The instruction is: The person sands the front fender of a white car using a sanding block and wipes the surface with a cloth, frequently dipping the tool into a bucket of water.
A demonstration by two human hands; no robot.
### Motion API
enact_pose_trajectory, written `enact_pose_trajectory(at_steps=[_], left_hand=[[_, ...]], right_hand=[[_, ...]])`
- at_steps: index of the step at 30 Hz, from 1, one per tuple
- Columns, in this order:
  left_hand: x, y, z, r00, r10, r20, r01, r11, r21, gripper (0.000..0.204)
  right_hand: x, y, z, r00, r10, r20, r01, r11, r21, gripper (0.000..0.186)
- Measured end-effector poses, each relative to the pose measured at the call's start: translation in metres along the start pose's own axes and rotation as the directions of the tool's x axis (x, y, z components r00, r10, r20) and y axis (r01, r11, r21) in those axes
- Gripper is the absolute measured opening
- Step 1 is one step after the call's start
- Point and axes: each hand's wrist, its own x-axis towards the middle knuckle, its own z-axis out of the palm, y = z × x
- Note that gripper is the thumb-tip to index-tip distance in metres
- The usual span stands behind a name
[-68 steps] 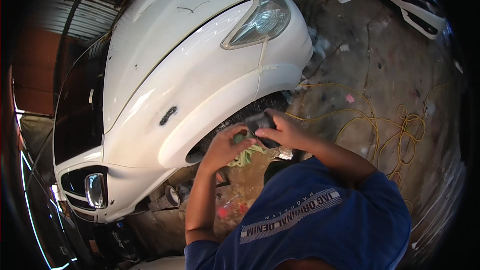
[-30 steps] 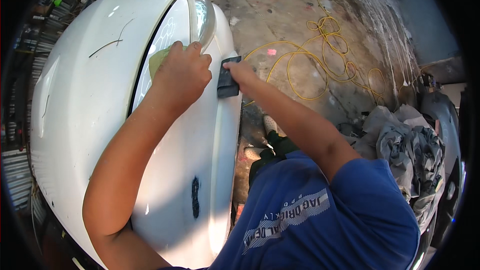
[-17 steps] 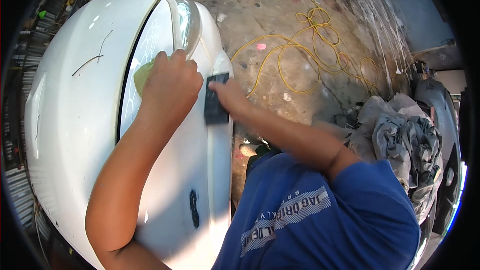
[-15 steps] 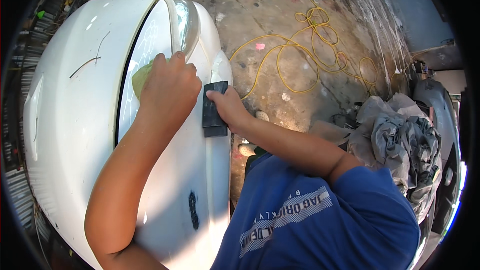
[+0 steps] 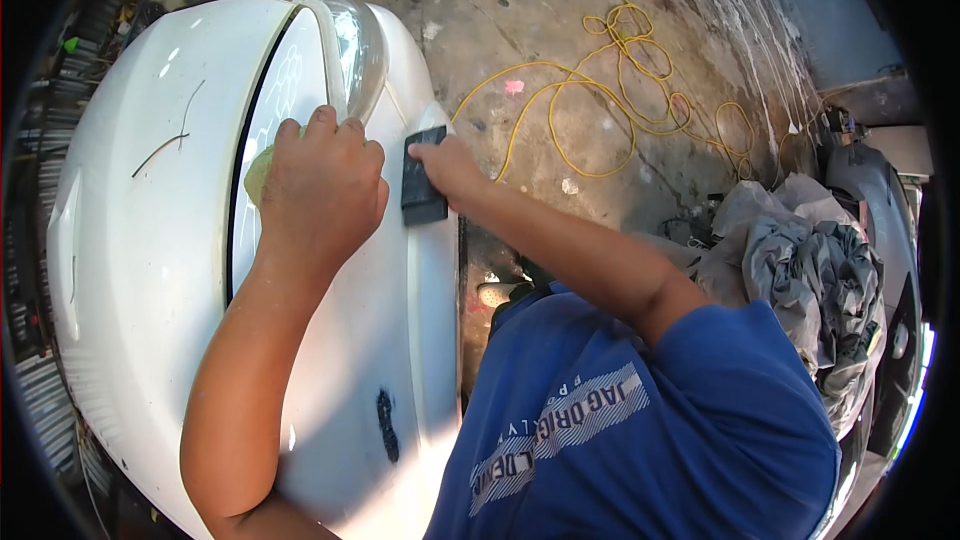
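My left hand (image 5: 320, 180) has its fingers closed on a yellow-green cloth (image 5: 258, 178), over the white fender (image 5: 350, 360) beside the hood's seam. To its right, my right hand (image 5: 450, 170) grips a dark grey rectangular pad (image 5: 423, 200), which lies against the raised white trim along the fender's outer edge. A clear headlamp (image 5: 358, 50) sits beyond both hands, with a pale strip along its rim. A long dark patch (image 5: 387, 425) marks the fender nearer me. The white hood (image 5: 130, 240) fills the left, with thin dark streaks on it.
A coiled yellow hose (image 5: 630, 155) lies on the stained concrete floor (image 5: 510, 20). Crumpled grey sheeting (image 5: 800, 280) is heaped at the right beside a silver vehicle (image 5: 880, 210). A blue-grey panel (image 5: 830, 10) stands at the upper right, corrugated metal (image 5: 40, 400) at the far left.
The view has turned along the fender since the oldest frame, and my hands have parted. The pad slid toward me, then back up toward the headlamp. My left hand stays closed on the cloth.
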Motion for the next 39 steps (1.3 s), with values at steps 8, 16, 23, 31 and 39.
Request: enact_pose_trajectory(at_steps=[8,16,23,31,39], left_hand=[[-0.002,0.000,-0.001,0.996,0.065,0.059,-0.069,0.996,0.058,0.006],[-0.003,0.000,-0.006,0.987,0.059,0.151,-0.056,0.998,-0.027,0.005],[-0.001,-0.001,-0.009,0.987,0.062,0.147,-0.061,0.998,-0.012,0.006],[-0.001,-0.003,-0.005,0.992,0.069,0.109,-0.071,0.997,0.012,0.007],[-0.001,-0.004,-0.003,0.993,0.060,0.099,-0.063,0.998,0.021,0.008]], right_hand=[[-0.002,0.002,0.002,0.992,-0.102,-0.073,0.098,0.994,-0.051,0.050],[-0.017,0.004,0.007,0.985,-0.164,-0.059,0.162,0.986,-0.036,0.045],[-0.023,0.035,0.009,0.972,-0.230,-0.037,0.226,0.971,-0.081,0.051],[-0.019,0.022,0.009,0.980,-0.191,-0.055,0.188,0.980,-0.061,0.049],[-0.018,0.003,0.011,0.989,-0.117,-0.093,0.116,0.993,-0.016,0.037]])
